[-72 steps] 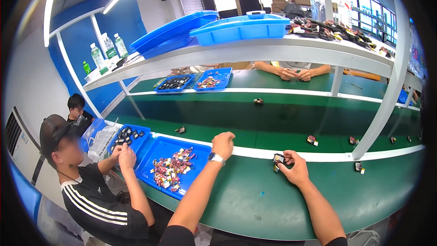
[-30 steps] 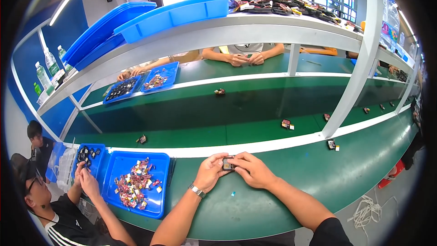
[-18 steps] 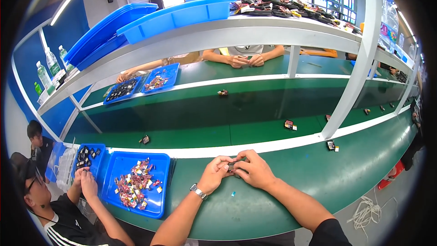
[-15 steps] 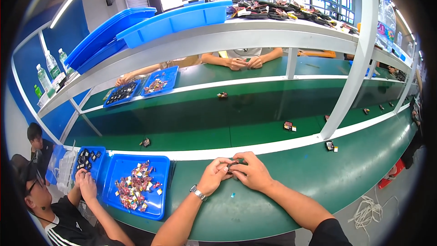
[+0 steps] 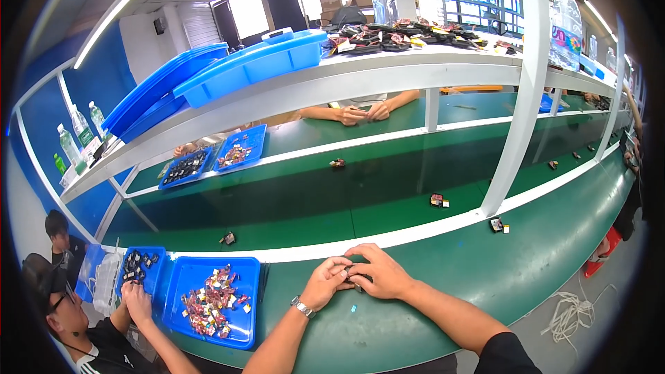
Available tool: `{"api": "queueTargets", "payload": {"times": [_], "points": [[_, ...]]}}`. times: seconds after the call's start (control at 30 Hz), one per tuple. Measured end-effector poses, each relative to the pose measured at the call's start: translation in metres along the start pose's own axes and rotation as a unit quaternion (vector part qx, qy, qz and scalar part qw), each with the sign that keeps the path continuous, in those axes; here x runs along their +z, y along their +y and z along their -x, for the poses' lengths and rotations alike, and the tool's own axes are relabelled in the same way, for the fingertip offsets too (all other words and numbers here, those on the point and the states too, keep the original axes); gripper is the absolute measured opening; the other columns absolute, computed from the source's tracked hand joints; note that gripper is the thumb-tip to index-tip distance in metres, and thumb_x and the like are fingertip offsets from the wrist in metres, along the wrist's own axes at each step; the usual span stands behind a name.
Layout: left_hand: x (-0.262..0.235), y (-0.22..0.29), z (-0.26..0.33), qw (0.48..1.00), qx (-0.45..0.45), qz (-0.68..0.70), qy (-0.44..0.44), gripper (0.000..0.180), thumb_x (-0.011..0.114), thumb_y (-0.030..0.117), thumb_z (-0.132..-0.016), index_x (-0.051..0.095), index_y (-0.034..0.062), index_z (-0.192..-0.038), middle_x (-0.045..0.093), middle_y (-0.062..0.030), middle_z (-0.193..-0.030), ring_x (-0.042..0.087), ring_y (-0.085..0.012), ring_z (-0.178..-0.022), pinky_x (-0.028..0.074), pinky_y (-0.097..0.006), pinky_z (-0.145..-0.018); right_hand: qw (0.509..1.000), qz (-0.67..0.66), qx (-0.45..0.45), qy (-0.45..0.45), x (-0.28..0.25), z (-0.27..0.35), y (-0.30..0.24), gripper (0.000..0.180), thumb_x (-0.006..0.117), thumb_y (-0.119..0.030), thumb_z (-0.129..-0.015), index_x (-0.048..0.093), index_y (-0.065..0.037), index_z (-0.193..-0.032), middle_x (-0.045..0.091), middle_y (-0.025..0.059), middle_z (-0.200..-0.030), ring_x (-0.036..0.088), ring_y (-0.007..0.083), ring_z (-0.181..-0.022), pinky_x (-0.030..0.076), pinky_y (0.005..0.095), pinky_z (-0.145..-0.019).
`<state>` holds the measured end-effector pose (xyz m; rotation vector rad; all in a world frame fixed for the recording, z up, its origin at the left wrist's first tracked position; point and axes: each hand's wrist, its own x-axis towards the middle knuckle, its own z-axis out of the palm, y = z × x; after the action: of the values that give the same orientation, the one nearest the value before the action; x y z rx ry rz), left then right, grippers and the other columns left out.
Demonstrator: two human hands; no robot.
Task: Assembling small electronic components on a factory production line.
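My left hand (image 5: 325, 284) and my right hand (image 5: 382, 273) meet over the green table (image 5: 429, 322), fingers closed around a small black part (image 5: 350, 275). Most of that part is hidden by my fingers, so its exact kind does not show. A wristwatch circles my left wrist. Just below my hands lies a tiny light-blue scrap (image 5: 354, 309). Left of my left hand stands a blue tray (image 5: 247, 336) with a heap of small red, white and yellow pieces.
A co-worker at the left holds their hands (image 5: 136, 299) by a smaller blue tray (image 5: 159, 257) of black parts. Beyond the white rail, small assemblies (image 5: 438, 200) sit on a green belt (image 5: 305, 215). A white post (image 5: 521, 97) and a loaded shelf (image 5: 332, 77) stand ahead.
The view has tilted a little, so the near trays appear lower. My hands stay together on the small black part, with the right fingers slightly shifted around it.
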<state>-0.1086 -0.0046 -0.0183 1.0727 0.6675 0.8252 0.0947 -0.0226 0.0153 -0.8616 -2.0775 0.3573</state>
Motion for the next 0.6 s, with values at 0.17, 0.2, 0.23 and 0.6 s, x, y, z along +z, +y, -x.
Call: {"api": "queueTargets", "payload": {"times": [0.17,0.2,0.23,0.6], "points": [[0.000,0.001,0.000,1.000,0.007,0.018,-0.007,0.024,0.055,0.012,-0.098,0.049,0.0043,-0.120,0.064,-0.0115,-0.112,0.063,-0.0207,-0.106,0.054,-0.037,-0.091,1.000,-0.022,-0.011,-0.016,-0.001,0.002,0.002,0.011,0.068,-0.012,-0.082,0.070,-0.007,-0.091,0.057,0.0079,-0.120,0.049,0.0296,-0.117,0.043,0.0400,-0.098],[-0.001,0.001,0.000,0.999,0.010,0.038,-0.005,0.024,0.054,0.011,-0.098,0.049,0.0041,-0.121,0.064,-0.0117,-0.112,0.063,-0.0208,-0.106,0.054,-0.038,-0.091,1.000,-0.023,0.009,0.005,0.001,0.004,0.001,0.011,0.068,-0.013,-0.082,0.071,-0.007,-0.091,0.058,0.0077,-0.120,0.049,0.0290,-0.117,0.044,0.0395,-0.097],[-0.001,0.001,0.000,0.999,0.010,0.036,-0.007,0.024,0.054,0.011,-0.098,0.049,0.0041,-0.121,0.064,-0.0117,-0.112,0.063,-0.0208,-0.106,0.054,-0.038,-0.091,0.999,-0.025,0.029,0.026,0.003,0.005,0.002,0.010,0.068,-0.013,-0.082,0.071,-0.007,-0.090,0.058,0.0074,-0.120,0.049,0.0284,-0.117,0.045,0.0390,-0.096],[0.000,-0.002,-0.001,0.998,0.042,0.040,-0.001,0.029,0.053,0.008,-0.098,0.047,0.0032,-0.126,0.062,-0.0149,-0.120,0.062,-0.0235,-0.110,0.053,-0.041,-0.094,0.995,-0.062,0.063,0.045,0.012,0.006,0.008,0.012,0.070,-0.009,-0.080,0.073,-0.009,-0.091,0.061,0.0057,-0.117,0.052,0.0257,-0.113,0.051,0.0354,-0.087]]}}
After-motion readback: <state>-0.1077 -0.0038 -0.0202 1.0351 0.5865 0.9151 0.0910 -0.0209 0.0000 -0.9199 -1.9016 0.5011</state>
